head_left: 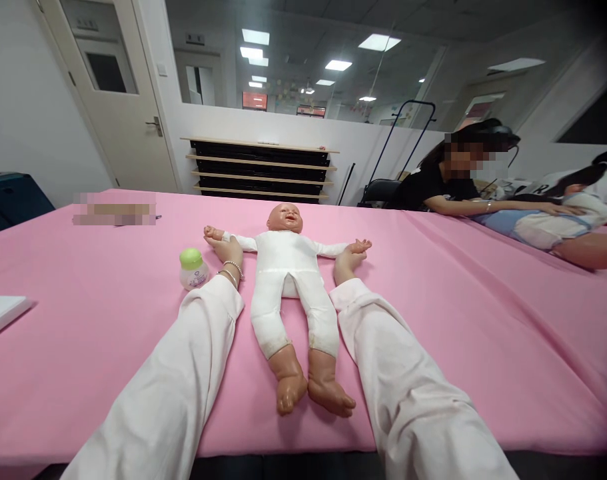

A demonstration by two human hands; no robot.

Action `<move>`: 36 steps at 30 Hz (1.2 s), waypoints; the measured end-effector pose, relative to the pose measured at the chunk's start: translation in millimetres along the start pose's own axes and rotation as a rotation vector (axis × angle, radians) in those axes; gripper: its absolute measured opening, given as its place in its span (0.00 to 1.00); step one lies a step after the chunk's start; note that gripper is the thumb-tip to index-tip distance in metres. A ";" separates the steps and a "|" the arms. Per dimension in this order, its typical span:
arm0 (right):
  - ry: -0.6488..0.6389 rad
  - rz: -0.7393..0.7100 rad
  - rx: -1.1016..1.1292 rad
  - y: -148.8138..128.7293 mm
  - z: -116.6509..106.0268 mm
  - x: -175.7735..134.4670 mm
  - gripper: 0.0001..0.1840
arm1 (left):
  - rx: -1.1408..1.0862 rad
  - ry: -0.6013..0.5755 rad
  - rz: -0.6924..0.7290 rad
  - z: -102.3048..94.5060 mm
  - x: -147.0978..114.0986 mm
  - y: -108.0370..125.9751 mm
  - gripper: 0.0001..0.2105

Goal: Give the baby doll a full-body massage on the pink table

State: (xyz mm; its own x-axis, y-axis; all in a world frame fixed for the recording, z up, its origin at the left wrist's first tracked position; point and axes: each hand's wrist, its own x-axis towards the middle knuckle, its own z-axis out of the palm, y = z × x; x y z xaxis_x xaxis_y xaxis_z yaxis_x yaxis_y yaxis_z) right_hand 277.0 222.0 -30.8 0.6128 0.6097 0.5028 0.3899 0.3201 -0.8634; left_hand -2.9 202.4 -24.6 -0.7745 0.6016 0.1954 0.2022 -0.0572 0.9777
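Note:
A baby doll with a white cloth body lies on its back on the pink-covered table, head away from me and feet toward me. Both its arms are stretched out sideways. My left hand is closed around the doll's forearm near the wrist on the left. On the other side, my right hand grips the doll's other wrist, the doll's fingers showing above mine. Beside my left wrist stands a small jar with a green lid.
Pink cloth covers the table. A white box lies at the left edge, and a blurred item farther back. At right, a person in black leans over another doll. Behind are a shelf rack and a door.

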 end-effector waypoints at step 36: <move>-0.549 -0.572 -0.102 -24.0 10.7 -28.8 0.20 | 0.270 -0.501 0.990 8.3 -23.5 12.5 0.26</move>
State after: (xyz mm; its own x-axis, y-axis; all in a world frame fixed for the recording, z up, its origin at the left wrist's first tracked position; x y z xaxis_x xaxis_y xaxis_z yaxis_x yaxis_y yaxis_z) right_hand 242.6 204.5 -25.0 -0.1170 0.6493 0.7514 0.6185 0.6396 -0.4564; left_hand 22.7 194.3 -17.6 0.1112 0.6413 0.7592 0.7599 -0.5472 0.3509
